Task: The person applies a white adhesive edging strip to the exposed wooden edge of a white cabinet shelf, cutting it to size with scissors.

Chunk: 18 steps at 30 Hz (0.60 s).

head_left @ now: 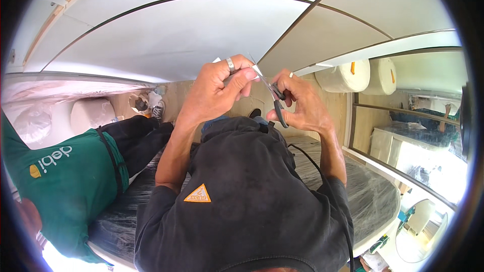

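In front of my chest, my right hand (302,102) is closed on a pair of scissors (277,110) with dark handles, a finger and the thumb at the loops. The slim metal blades point up and left toward my other hand. My left hand (219,90), with a ring on one finger, pinches a small white strip (256,69) between thumb and forefinger. The blades cross right beside this strip; whether they touch it I cannot tell. Part of a white piece also shows behind the left knuckles, and the rest is hidden by the hand.
A person in a green shirt (75,191) is close on my left. Large white panels (191,30) rise ahead. Two cream rounded cushions or rolls (343,76) stand at the right. Plastic film covers the dark bench (373,191), and a black cable (317,168) runs along my right side.
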Each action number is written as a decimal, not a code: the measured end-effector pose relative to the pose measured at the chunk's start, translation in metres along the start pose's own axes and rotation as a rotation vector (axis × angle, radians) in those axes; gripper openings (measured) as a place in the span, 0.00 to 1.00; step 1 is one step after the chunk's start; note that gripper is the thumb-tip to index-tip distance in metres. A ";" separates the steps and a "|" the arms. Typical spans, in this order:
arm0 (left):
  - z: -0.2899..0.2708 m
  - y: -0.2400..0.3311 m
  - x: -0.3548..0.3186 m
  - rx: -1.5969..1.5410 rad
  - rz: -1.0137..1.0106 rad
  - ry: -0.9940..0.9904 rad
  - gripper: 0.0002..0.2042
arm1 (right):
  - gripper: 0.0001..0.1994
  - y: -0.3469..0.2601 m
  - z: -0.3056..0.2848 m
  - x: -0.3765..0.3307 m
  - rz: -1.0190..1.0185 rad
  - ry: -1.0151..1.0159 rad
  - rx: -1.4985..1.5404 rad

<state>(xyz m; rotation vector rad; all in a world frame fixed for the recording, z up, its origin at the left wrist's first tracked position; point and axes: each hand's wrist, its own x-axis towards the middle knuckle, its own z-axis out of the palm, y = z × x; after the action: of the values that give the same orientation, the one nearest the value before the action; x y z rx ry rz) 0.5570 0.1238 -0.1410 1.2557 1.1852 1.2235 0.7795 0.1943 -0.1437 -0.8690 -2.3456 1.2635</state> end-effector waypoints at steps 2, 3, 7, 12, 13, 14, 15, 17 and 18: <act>-0.001 0.002 -0.001 0.007 -0.027 -0.004 0.10 | 0.27 0.002 0.001 -0.001 -0.003 -0.001 -0.017; -0.001 0.002 -0.002 0.003 -0.027 -0.002 0.10 | 0.26 0.002 0.002 -0.002 -0.003 0.000 -0.025; -0.001 0.004 -0.005 0.008 -0.033 0.015 0.10 | 0.25 -0.002 0.005 -0.002 -0.006 0.002 0.004; -0.005 0.005 -0.008 0.013 -0.029 0.033 0.11 | 0.24 -0.006 0.009 0.001 0.017 -0.010 0.001; -0.006 0.005 -0.008 0.020 -0.031 0.032 0.11 | 0.23 -0.007 0.009 0.001 0.018 -0.012 -0.003; -0.008 0.005 -0.009 0.028 -0.033 0.031 0.11 | 0.23 -0.008 0.009 0.002 0.019 -0.014 -0.007; -0.008 0.004 -0.008 0.028 -0.030 0.031 0.11 | 0.23 -0.009 0.009 0.002 0.022 -0.014 -0.012; -0.009 0.003 -0.008 0.028 -0.025 0.032 0.11 | 0.23 -0.007 0.010 0.001 0.053 -0.009 -0.003; -0.009 0.002 -0.009 0.028 -0.030 0.035 0.11 | 0.23 -0.006 0.011 0.001 0.067 -0.011 0.001</act>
<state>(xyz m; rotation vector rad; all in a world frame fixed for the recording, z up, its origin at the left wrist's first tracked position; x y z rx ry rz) 0.5477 0.1147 -0.1390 1.2379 1.2461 1.2148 0.7706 0.1856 -0.1450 -0.9496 -2.3422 1.2990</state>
